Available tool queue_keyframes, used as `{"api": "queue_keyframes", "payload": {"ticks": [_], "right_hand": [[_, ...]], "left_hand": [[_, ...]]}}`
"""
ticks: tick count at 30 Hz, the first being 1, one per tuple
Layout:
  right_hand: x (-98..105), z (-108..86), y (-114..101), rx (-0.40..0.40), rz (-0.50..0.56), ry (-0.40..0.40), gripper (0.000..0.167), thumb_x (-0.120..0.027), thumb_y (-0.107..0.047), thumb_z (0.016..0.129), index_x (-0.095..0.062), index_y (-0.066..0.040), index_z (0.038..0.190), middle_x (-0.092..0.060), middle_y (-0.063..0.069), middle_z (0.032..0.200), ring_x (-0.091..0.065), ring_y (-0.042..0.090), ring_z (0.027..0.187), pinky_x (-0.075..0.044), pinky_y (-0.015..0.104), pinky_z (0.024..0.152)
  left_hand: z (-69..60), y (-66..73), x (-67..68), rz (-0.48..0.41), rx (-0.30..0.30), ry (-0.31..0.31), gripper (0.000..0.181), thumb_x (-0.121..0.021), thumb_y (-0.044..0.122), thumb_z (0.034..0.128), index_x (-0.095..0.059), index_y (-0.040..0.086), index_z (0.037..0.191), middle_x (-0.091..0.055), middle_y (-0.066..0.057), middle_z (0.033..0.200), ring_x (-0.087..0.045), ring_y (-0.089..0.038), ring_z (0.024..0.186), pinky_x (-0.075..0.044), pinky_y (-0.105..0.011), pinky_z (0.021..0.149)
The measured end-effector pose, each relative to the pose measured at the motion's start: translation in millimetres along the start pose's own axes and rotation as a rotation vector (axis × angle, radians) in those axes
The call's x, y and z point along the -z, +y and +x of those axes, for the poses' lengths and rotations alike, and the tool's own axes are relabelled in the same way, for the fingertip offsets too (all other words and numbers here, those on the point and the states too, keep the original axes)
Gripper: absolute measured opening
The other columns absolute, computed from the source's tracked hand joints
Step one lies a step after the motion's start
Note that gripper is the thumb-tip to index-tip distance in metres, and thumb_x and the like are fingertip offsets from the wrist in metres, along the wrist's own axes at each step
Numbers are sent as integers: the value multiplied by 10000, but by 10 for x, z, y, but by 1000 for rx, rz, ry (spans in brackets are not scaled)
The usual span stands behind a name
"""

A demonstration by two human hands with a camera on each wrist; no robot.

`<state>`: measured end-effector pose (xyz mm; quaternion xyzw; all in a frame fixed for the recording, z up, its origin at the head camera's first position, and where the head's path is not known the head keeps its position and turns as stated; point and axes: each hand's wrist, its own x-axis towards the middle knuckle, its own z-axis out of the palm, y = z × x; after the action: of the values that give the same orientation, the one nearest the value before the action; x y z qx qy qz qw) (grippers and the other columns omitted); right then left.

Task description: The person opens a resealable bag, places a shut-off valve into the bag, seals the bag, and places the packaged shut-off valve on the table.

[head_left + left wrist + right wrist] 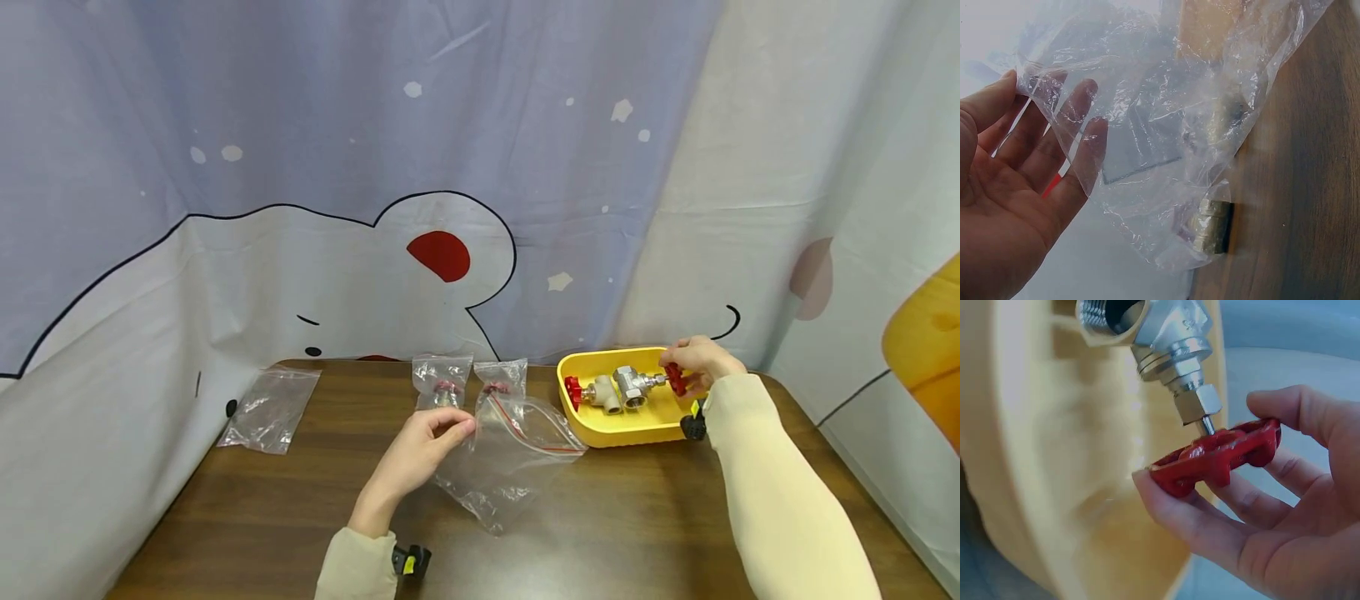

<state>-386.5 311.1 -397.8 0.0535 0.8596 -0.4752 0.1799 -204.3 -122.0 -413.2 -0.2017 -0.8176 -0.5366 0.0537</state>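
My left hand pinches the edge of a clear zip bag between thumb and index finger. The bag has a red-lined seal and hangs over the table; no item is visible inside it. In the left wrist view, my other fingers lie spread against the film. At the right, my right hand grips the red handwheel of a silver metal valve. That valve is over the yellow bin. Beside it in the bin lies a beige valve with its own red handwheel.
Two small clear bags, a left one and a right one, hold valves with reddish handwheels at the table's back edge. Another clear bag lies flat at the back left. A printed curtain hangs behind the brown table.
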Motion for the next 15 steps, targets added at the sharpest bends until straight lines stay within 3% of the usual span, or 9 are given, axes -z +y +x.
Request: {"api": "queue_keyframes", "payload": {"ticks": [6,10,15], "right_hand": [[107,-121,-166,58,94,-10,258,-565,-153,962,-509,43,1120,-535,225,1082,-633,303,796,-542,510,792],[146,-220,-287,62,120,12,325,-577,-172,962,-497,44,1191,-490,231,1168,-649,281,814,-539,491,818],[165,-355,-466,117,131,12,311,-621,-176,940,-539,22,1165,-570,142,1088,-666,256,814,-546,480,801]], "left_hand": [[53,-256,-34,-9,1,0,186,-608,172,982,-722,38,1044,-695,-22,992,-596,-140,896,-486,-266,764],[62,-307,-42,-15,-21,-8,216,-614,223,980,-725,49,1044,-694,-4,989,-597,-136,895,-490,-273,769],[60,-317,-51,-18,-34,-8,213,-616,241,979,-731,70,1034,-697,-2,975,-602,-133,882,-495,-273,762]]}}
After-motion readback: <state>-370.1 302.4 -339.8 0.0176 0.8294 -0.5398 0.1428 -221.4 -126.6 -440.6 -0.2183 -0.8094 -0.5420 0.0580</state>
